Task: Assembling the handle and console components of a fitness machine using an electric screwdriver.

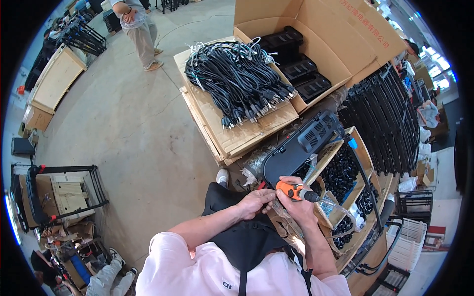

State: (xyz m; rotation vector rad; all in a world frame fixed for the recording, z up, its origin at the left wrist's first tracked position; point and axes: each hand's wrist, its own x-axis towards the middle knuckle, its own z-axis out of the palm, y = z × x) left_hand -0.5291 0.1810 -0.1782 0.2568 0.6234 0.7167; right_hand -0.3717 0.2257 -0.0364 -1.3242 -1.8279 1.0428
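My right hand (299, 208) is wrapped round an orange air screwdriver (289, 189), which has a black rear end and a clear hose (349, 216) curving away on the right. Close beside it, my left hand (256, 203) is closed in a pinch; anything between its fingertips is too small to make out. Just beyond both hands lies a long black plastic housing (291, 154) with a vented raised part at its far end. A bit of red (261, 185) shows at its near end. Where the tool's tip meets the work is hidden by my fingers.
A wooden bin (365, 150) with compartments of small black parts stands at the right. Ahead, bundled black cables (237, 74) lie on a cardboard-topped stack, next to an open carton (321, 37) of black housings. Black frames (385, 118) lean beyond the bin. Another person (140, 37) stands far left.
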